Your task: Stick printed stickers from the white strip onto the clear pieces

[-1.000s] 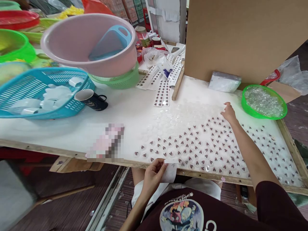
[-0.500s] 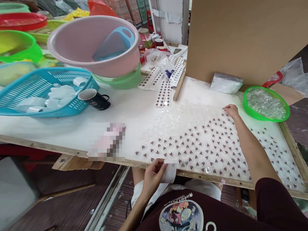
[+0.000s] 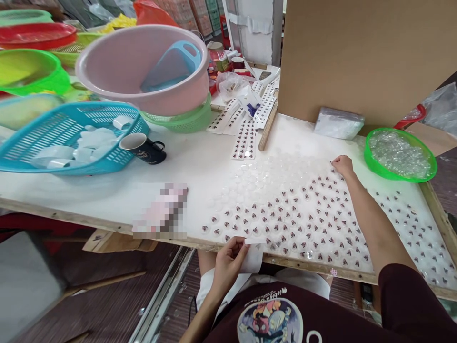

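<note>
My left hand (image 3: 230, 261) pinches a white paper strip (image 3: 254, 255) at the near edge of the white table (image 3: 200, 162). My right hand (image 3: 343, 166) reaches far over the table, fingers curled and pressed down on a small clear disc at the top of the field of sticker-marked discs (image 3: 307, 219). Plain clear discs (image 3: 264, 174) lie left of that hand. A green bowl of clear discs (image 3: 400, 155) stands just right of it.
Sticker sheets (image 3: 244, 136) lie by a wooden stick (image 3: 267, 126). A cardboard wall (image 3: 357, 52) stands behind, with a plastic packet (image 3: 339, 123) at its foot. At left: a blue basket (image 3: 67, 138), a dark mug (image 3: 144, 148), a pink basin (image 3: 143, 66) on a green basket.
My right hand drew back a little from the far rows and curled its fingers down onto the discs. The left hand kept its hold on the paper strip.
</note>
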{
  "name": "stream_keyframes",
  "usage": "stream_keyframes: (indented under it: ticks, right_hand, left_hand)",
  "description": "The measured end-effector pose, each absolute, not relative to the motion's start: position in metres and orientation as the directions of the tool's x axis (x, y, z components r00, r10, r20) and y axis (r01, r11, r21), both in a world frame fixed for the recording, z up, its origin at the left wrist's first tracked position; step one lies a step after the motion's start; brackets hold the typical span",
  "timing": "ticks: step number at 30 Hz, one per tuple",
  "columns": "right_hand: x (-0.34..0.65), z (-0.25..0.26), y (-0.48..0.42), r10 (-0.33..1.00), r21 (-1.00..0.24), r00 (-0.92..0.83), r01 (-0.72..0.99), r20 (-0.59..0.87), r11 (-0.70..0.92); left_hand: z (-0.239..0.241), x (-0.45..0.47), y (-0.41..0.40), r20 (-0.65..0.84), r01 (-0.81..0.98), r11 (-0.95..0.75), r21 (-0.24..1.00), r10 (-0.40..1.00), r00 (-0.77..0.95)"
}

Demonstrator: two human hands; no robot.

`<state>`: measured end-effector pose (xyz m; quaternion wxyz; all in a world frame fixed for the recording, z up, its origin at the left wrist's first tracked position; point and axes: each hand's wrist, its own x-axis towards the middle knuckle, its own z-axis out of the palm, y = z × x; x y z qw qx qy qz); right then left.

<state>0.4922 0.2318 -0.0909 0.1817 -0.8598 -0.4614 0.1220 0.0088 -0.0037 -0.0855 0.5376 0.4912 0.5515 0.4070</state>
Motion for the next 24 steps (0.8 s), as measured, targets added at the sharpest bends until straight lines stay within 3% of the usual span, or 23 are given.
stream_keyframes:
  ticks: [24]
  right_hand:
    - [0.485, -0.077, 0.227, 0.886, -0.444, 0.461, 0.785, -0.047, -0.432]
  left_hand:
    - [-0.084, 0.009, -0.003, -0.194, 0.103, 0.187, 0.977, 0.979, 0.065]
